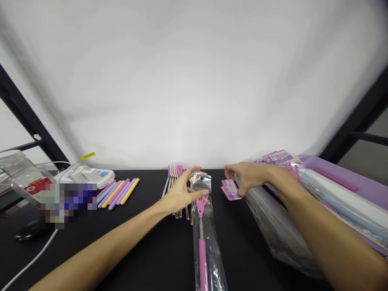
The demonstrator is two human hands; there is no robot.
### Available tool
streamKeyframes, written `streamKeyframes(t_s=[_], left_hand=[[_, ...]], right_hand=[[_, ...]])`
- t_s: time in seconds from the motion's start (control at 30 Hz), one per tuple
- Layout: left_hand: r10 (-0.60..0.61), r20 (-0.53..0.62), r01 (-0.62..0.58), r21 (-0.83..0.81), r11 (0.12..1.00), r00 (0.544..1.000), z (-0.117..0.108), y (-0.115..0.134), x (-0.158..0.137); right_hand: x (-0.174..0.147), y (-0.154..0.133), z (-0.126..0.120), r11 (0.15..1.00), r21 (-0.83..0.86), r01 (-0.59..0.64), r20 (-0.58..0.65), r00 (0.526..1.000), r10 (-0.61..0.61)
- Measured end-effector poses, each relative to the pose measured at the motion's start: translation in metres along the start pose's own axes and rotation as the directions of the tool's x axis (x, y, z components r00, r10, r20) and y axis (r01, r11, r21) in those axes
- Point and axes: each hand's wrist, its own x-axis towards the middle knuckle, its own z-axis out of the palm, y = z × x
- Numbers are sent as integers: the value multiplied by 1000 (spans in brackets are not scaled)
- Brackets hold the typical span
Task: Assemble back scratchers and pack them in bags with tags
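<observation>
At the far left, a clear plastic jar [22,173] with a red label stands on the black table [142,258], a black mouse [30,231] in front of it. A white cable [39,254] curves past the mouse, and a white power strip [106,176] with plugs lies farther back; a blurred patch hides part of this corner. Next comes a slanted row of coloured tubes [118,194] in pink, blue, purple and yellow, lying side by side. Nearer the middle, metal rods [166,186] with coloured heads lie in a bunch, partly behind the left hand [180,194]. That hand is at the top end of a clear bag [216,246], thumb and fingertips apart, the thumb over the film — whether it is clamped there I cannot tell. Inside the bag, lengthwise on the table, is a pink stick [202,258] with a pink head and a metal shaft. To its right, the right hand [247,180] has its fingers and thumb closed on a purple printed card [232,189] — a pink edge shows beneath it. Under the right forearm lie clear plastic sleeves [269,226], and beside them a purple bin [312,163] holds bagged items [336,202].
</observation>
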Motion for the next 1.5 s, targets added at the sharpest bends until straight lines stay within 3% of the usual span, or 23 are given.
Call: streamKeyframes(t_s=[0.1, 0.2, 0.33, 0.7, 0.83, 0.9, 1.0, 1.07, 1.17, 1.27, 1.5], left_hand=[[0, -6, 0, 0, 1000, 1000, 0, -1, 0], [-2, -4, 2, 11, 1000, 1000, 0, 1, -2], [1, 2, -1, 37, 999, 1000, 1, 4, -3], [14, -10, -14, 25, 1000, 1000, -1, 2, 0], [23, 4, -23, 39, 999, 1000, 1, 2, -2], [25, 19, -26, 51, 998, 1000, 3, 2, -3], [23, 46, -25, 34, 999, 999, 4, 2, -5], [35, 49, -35, 9, 999, 998, 4, 4, -6], [50, 59, -49, -20, 999, 997, 3, 8, -7], [59, 70, -56, -45, 997, 996, 2, 10, -7], [82, 46, -78, -73, 994, 996, -1, 12, -5]], right_hand=[[-6, -9, -4, 960, 257, 112, 61, 989, -131], [-9, -22, -8, 849, 489, 199, 102, 954, -283], [-9, -30, -9, 769, 566, 297, 9, 931, -365], [-8, -29, -11, 790, 527, 313, -40, 938, -345], [-10, -38, -12, 785, 506, 357, -161, 934, -320], [-9, -49, -11, 803, 430, 413, -298, 904, -305], [-6, -64, -7, 847, 206, 491, -497, 798, -341], [-4, -69, -5, 854, 85, 514, -565, 730, -383], [0, -68, -4, 857, 23, 515, -604, 690, -398], [1, -63, -4, 871, 17, 490, -606, 698, -381], [0, -62, -2, 856, 155, 494, -517, 779, -355]])
